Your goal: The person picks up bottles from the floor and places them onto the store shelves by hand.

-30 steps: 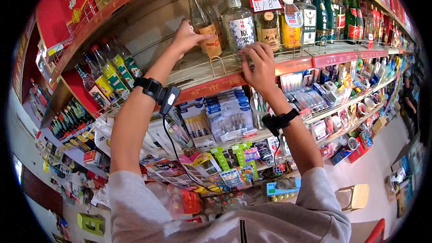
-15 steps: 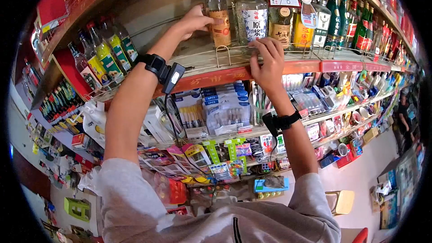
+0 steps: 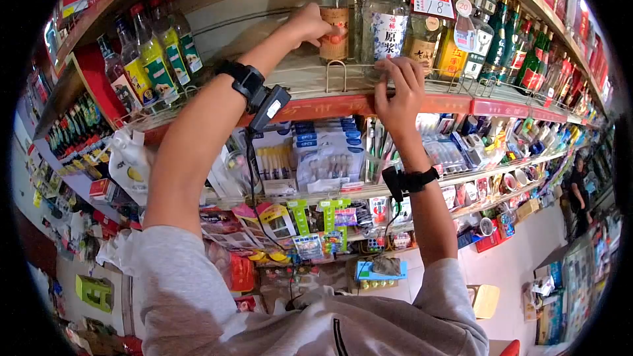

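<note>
My left hand (image 3: 306, 25) has curled in against the orange bottle (image 3: 335, 45), left of the blue bottle (image 3: 389, 34), grip unclear; my right hand (image 3: 400, 95), unclenched, is before the latter.

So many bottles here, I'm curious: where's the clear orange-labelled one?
The clear orange-labelled bottle stands upper centre in the head view, on the shelf, left of the blue-and-white-labelled bottle, the left hand at its label.

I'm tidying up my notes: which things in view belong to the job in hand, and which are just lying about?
At the hands:
- left hand, touching orange-labelled bottle
- right hand, at shelf edge before blue-labelled bottle

Round about:
- price card
- brush packs
- stool
</note>
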Motion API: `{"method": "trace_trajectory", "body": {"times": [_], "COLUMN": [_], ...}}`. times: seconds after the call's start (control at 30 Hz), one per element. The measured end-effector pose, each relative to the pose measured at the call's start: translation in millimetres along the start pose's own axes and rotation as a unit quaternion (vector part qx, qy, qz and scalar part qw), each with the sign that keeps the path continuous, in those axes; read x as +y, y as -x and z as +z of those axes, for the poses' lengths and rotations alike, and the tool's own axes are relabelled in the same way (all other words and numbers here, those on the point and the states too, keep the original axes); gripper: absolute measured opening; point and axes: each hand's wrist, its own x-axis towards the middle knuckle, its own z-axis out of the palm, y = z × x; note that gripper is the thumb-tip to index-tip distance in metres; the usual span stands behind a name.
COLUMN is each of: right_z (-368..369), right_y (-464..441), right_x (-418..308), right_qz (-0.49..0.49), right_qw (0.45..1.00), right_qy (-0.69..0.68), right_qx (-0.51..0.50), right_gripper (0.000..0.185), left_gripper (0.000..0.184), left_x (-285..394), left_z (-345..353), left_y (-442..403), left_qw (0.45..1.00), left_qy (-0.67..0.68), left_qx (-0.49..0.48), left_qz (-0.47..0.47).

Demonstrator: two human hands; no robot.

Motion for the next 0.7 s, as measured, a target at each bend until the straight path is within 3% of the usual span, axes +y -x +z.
{"method": "trace_trajectory", "body": {"times": [0.43,0.57,0.6,0.63,0.67,0.7], "right_z": [2.4,2.1,1.7,2.8,5.2,7.6], "right_y": [2.7,4.3,4.4,3.6,2.9,3.4], "right_x": [2.3,5.8,6.5,7.3,9.9,12.3], "right_qz": [-0.019,-0.017,-0.024,-0.03,-0.046,-0.06], "right_qw": [1.0,1.0,1.0,0.999,0.998,0.997], "right_qy": [0.002,0.0,0.001,0.0,0.002,0.003], "right_qx": [0.016,0.01,0.014,0.017,0.029,0.038], "right_gripper": [0.031,0.029,0.028,0.026,0.024,0.023], "left_gripper": [0.064,0.085,0.082,0.075,0.062,0.049], "left_x": [-11.2,15.5,3.8,-2.0,-30.9,-20.2], "left_z": [7.8,-8.6,-15.3,-26.1,-39.0,-50.7], "left_y": [-14.9,33.6,30.7,40.0,41.4,72.0], "left_qw": [0.999,0.999,0.998,0.988,0.97,0.965], "left_qy": [0.02,-0.028,-0.058,-0.096,-0.086,-0.035], "left_qx": [-0.04,-0.046,-0.002,0.046,0.147,0.169], "left_qz": [-0.029,-0.007,-0.018,0.113,0.171,0.196]}}
